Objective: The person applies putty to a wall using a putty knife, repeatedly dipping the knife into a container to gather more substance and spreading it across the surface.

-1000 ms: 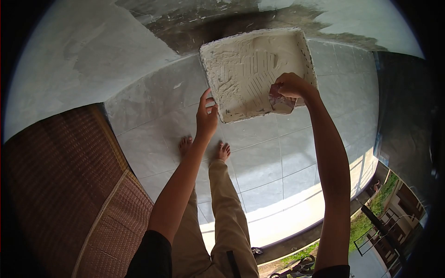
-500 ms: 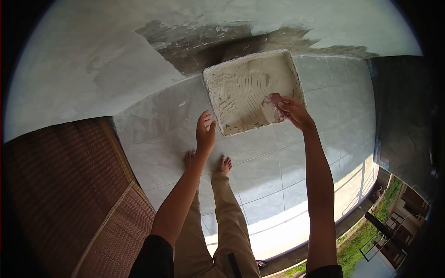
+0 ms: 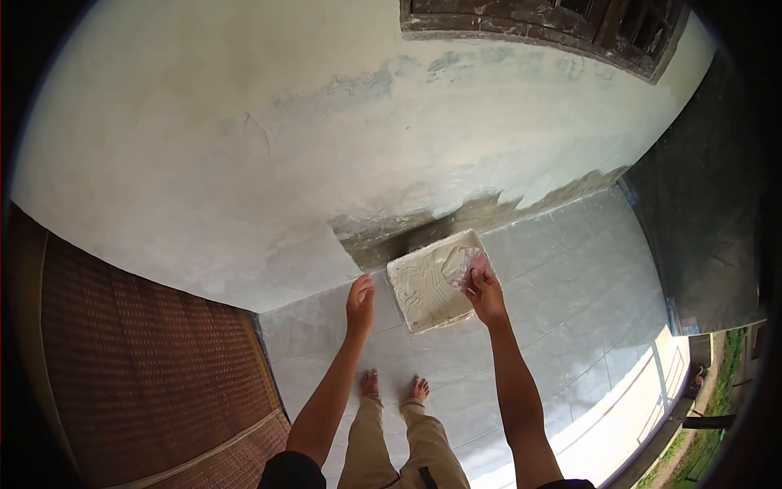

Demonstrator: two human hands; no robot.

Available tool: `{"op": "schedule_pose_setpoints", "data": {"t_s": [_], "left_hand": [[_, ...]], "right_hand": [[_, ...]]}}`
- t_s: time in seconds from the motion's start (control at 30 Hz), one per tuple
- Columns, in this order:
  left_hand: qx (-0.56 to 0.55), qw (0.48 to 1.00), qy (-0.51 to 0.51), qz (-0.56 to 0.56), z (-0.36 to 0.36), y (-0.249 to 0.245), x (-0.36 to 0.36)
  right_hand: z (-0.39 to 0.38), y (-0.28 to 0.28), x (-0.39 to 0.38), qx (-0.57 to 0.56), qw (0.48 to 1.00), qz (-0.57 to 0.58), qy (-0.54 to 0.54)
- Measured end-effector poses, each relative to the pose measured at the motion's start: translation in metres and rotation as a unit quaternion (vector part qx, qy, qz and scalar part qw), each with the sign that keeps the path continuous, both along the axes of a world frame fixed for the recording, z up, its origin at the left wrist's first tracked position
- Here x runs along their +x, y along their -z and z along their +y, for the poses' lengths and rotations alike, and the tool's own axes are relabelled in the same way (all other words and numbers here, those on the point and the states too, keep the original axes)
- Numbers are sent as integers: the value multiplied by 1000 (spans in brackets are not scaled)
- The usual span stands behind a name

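Note:
My right hand [image 3: 489,300] grips a putty scraper [image 3: 463,267], reddish at the held end and smeared pale over its blade. It hangs over the right part of a shallow rectangular tray [image 3: 394,287] of cream-coloured putty [image 3: 423,295]. Ridged strokes mark the putty's surface, and dried paste crusts the tray's rim. Left of the tray, my left hand [image 3: 359,305] hovers with loosely bent fingers and holds nothing. Beyond the tray, a dark bare strip [image 3: 383,235] runs along the foot of the pale wall [image 3: 244,179].
Grey tiles [image 3: 562,285] cover the floor, where my bare feet [image 3: 419,389] stand. A brown woven mat [image 3: 155,367] closes off the left side and a dark sheet [image 3: 709,220] hangs at the right. High on the wall sits a wooden window frame [image 3: 521,26].
My view has tilted up, bringing the window frame into sight and more of the wall. The scraper has moved farther over the tray, with its blade turned upward.

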State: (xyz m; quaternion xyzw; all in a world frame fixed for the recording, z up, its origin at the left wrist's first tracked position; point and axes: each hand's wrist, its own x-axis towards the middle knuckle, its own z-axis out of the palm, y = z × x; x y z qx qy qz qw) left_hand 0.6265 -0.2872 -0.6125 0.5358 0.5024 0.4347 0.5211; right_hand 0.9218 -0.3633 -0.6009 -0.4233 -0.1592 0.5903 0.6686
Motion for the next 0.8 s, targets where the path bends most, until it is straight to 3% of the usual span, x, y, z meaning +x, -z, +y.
{"op": "schedule_pose_setpoints", "data": {"t_s": [0.2,0.43,0.57,0.8], "left_hand": [[80,992,-24,-94,28,-141,-38],[217,961,-58,-163,35,-317,-133],[267,944,-98,-166,25,-380,-205],[346,915,-155,-138,15,-432,-363]], "right_hand": [[22,-168,-51,95,995,0,6],[53,-299,-128,164,986,-17,-16],[68,-352,-195,229,972,-20,-56],[90,-423,-340,253,958,3,-135]]}}
